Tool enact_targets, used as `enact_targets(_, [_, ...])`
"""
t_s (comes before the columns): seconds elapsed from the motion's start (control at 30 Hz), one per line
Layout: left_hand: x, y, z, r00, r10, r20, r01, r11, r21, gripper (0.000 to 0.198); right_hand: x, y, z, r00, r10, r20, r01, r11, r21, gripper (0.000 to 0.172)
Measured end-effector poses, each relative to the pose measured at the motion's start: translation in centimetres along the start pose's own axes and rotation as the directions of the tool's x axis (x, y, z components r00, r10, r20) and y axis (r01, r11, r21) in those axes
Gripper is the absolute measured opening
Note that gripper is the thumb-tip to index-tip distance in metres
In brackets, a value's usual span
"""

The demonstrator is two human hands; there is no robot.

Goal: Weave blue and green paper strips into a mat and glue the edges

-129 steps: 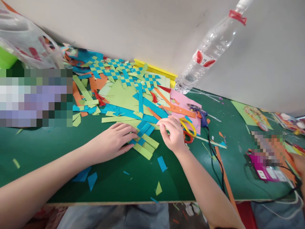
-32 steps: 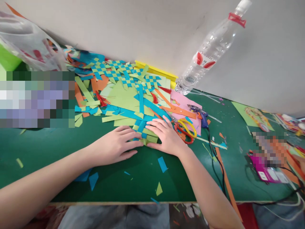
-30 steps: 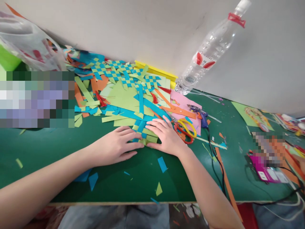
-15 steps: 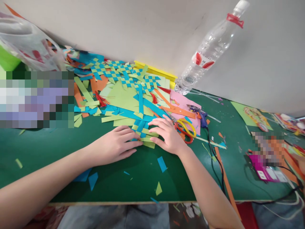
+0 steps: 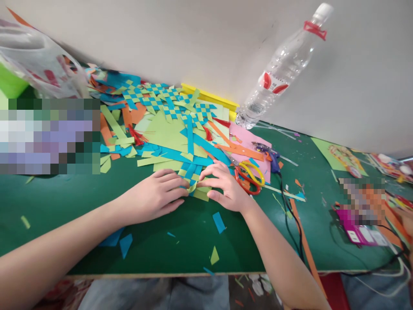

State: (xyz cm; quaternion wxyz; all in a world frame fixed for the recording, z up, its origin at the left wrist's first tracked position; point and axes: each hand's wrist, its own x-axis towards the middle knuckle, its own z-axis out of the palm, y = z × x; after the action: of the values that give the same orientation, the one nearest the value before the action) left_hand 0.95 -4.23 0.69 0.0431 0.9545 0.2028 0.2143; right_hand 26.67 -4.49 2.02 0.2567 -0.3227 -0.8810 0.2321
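Observation:
Between my hands on the green table lies a small weave of blue and light-green paper strips [image 5: 191,168], partly covered by my fingers. My left hand [image 5: 158,194] rests at its left side, fingers together and bent, with the fingertips on a light-green paper strip [image 5: 192,187] that curls up at this spot. At the right edge of the weave is my right hand [image 5: 224,187], its fingers curved and apart, fingertips touching or just over the weave. The undersides of the left fingers and the left thumb are hidden.
Scissors [image 5: 250,176] with yellow and orange handles lie right of my right hand, near a blue glue gun [image 5: 272,156] with a black cord. Finished checkered weaves [image 5: 155,97] and loose strips pile up behind. A plastic bottle [image 5: 277,73] leans back right; paper scraps [image 5: 219,222] lie in front.
The light-green strip at the weave's near edge lay flatter before and now bends up by my left fingertips. My right hand's fingers have shifted slightly left, and its thumb has moved slightly right.

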Motion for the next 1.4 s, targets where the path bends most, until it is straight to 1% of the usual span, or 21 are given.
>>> enact_targets(0.07, [0.0, 0.0, -0.1, 0.998, -0.046, -0.039, 0.046, 0.999, -0.014, 0.015, 0.0, 0.0, 0.0, 1.000, 0.001, 0.012, -0.001, 1.000, 0.006, 0.057])
enact_targets(0.13, [0.0, 0.0, -0.2, 0.994, -0.073, -0.084, 0.072, 0.997, -0.011, 0.021, 0.0, -0.1, 0.1, 1.000, 0.001, 0.027, -0.001, 1.000, 0.004, 0.057])
enact_targets(0.23, [-0.1, 0.0, -0.3, 0.987, -0.064, -0.150, 0.069, 0.997, 0.027, 0.039, -0.1, 0.0, 0.3, 0.999, -0.008, 0.039, 0.009, 1.000, -0.017, 0.055])
enact_targets(0.3, [-0.2, 0.0, -0.4, 0.985, -0.048, -0.168, 0.058, 0.997, 0.055, 0.044, -0.1, 0.0, 0.3, 0.999, -0.014, 0.046, 0.016, 0.999, -0.036, 0.054])
enact_targets(0.37, [-0.2, -0.1, -0.5, 0.986, -0.047, -0.163, 0.059, 0.996, 0.073, 0.042, -0.1, -0.1, 0.3, 0.998, -0.010, 0.058, 0.013, 0.999, -0.052, 0.053])
enact_targets(0.43, [-0.2, -0.1, -0.5, 0.987, -0.048, -0.156, 0.062, 0.995, 0.082, 0.035, 0.0, -0.1, 0.3, 0.998, -0.003, 0.063, 0.006, 0.998, -0.061, 0.052])
enact_targets(0.57, [-0.3, -0.2, -0.6, 0.981, -0.050, -0.185, 0.067, 0.994, 0.087, 0.022, 0.0, -0.2, 0.4, 0.998, -0.004, 0.066, 0.008, 0.997, -0.073, 0.047])
enact_targets(0.63, [-0.4, -0.3, -0.7, 0.978, -0.067, -0.196, 0.084, 0.993, 0.079, 0.019, 0.0, -0.2, 0.5, 0.998, -0.013, 0.063, 0.018, 0.997, -0.077, 0.046])
enact_targets(0.7, [-0.4, -0.3, -0.7, 0.976, -0.082, -0.203, 0.097, 0.993, 0.070, 0.019, 0.0, -0.1, 0.3, 0.999, -0.022, 0.029, 0.025, 0.997, -0.076, 0.043])
enact_targets(0.73, [-0.4, -0.3, -0.7, 0.975, -0.086, -0.205, 0.102, 0.993, 0.067, 0.020, 0.0, 0.0, 0.1, 1.000, -0.018, -0.010, 0.017, 0.997, -0.081, 0.041])
enact_targets(0.8, [-0.3, -0.4, -0.7, 0.975, -0.085, -0.206, 0.101, 0.993, 0.064, 0.021, -0.2, 0.6, -0.8, 0.989, 0.020, -0.143, -0.036, 0.993, -0.111, 0.034])
enact_targets(0.83, [-0.3, -0.4, -0.7, 0.975, -0.084, -0.207, 0.099, 0.993, 0.063, 0.022, -0.3, 1.2, -1.4, 0.966, 0.060, -0.253, -0.098, 0.985, -0.143, 0.029])
enact_targets(0.87, [-0.3, -0.4, -0.7, 0.975, -0.083, -0.207, 0.097, 0.993, 0.061, 0.023, -0.6, 1.9, -2.1, 0.926, 0.096, -0.365, -0.170, 0.969, -0.178, 0.026])
enact_targets(0.9, [-0.4, -0.4, -0.6, 0.975, -0.080, -0.208, 0.094, 0.994, 0.058, 0.024, -1.1, 2.9, -2.9, 0.877, 0.117, -0.467, -0.244, 0.944, -0.221, 0.025])
enact_targets(0.97, [-0.4, -0.4, -0.6, 0.974, -0.073, -0.212, 0.087, 0.995, 0.055, 0.024, -2.4, 5.2, -4.6, 0.778, 0.130, -0.614, -0.406, 0.851, -0.333, 0.024])
enact_targets(1.0, [-0.4, -0.4, -0.6, 0.974, -0.070, -0.216, 0.084, 0.995, 0.055, 0.025, -3.3, 6.5, -5.3, 0.724, 0.143, -0.675, -0.498, 0.786, -0.367, 0.025])
enact_targets(1.07, [-0.4, -0.3, -0.7, 0.972, -0.066, -0.225, 0.081, 0.995, 0.060, 0.024, -5.3, 9.0, -6.6, 0.614, 0.207, -0.762, -0.670, 0.647, -0.364, 0.027])
enact_targets(1.17, [-0.3, -0.4, -0.9, 0.972, -0.057, -0.229, 0.074, 0.995, 0.066, 0.022, -7.9, 12.0, -7.6, 0.487, 0.338, -0.805, -0.835, 0.451, -0.315, 0.035])
enact_targets(1.2, [-0.3, -0.4, -0.9, 0.971, -0.055, -0.233, 0.072, 0.995, 0.068, 0.021, -8.5, 12.7, -7.7, 0.457, 0.383, -0.803, -0.865, 0.400, -0.302, 0.038])
enact_targets(1.23, [-0.3, -0.4, -1.0, 0.970, -0.053, -0.236, 0.071, 0.995, 0.069, 0.021, -9.0, 13.3, -7.7, 0.445, 0.426, -0.788, -0.881, 0.365, -0.301, 0.038])
enact_targets(1.4, [-0.3, -0.5, -0.7, 0.971, -0.061, -0.232, 0.077, 0.995, 0.061, 0.020, -9.6, 14.4, -7.5, 0.412, 0.424, -0.807, -0.901, 0.323, -0.290, 0.038])
